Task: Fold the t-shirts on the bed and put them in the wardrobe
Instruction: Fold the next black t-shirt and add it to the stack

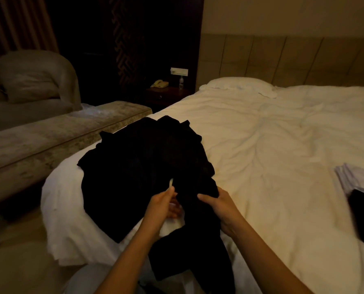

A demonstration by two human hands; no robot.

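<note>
A heap of black t-shirts (143, 166) lies on the near left corner of the white bed (272, 145). From the heap one black t-shirt (198, 230) hangs down toward me over the bed's edge. My right hand (217, 205) grips its upper edge with curled fingers. My left hand (163, 205) pinches the same cloth beside a small pale label near the collar. The dim light hides the folds of the black cloth.
A stack of folded white and black clothes (359, 187) sits at the bed's right edge. A pillow (238, 85) lies at the headboard. Left of the bed stand a patterned bench (60, 134), an armchair (34, 81) and a nightstand (166, 92) with a telephone and bottle.
</note>
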